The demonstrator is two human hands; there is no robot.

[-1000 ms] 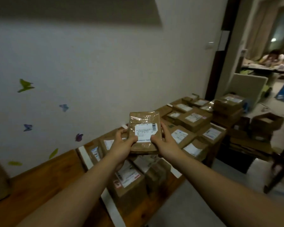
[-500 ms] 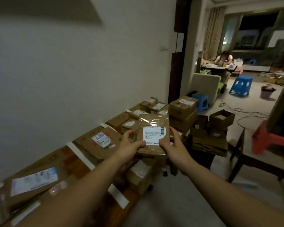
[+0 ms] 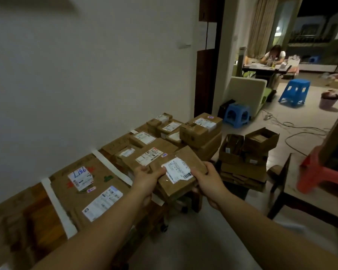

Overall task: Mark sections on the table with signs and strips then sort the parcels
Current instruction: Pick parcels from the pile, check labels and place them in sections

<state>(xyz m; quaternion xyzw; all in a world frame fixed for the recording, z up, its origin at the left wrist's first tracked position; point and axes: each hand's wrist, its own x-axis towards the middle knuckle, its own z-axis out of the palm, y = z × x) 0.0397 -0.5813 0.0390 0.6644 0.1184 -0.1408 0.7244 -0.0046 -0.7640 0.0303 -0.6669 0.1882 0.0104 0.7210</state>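
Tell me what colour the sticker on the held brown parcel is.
White with black print: the rectangular paper sticker, clearest in head view.

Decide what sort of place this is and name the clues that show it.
Probably a home, partly used for sorting deliveries: curtains, plastic stools and a person seated at a low table, and labelled cardboard parcels crowding a wooden table divided by white strips.
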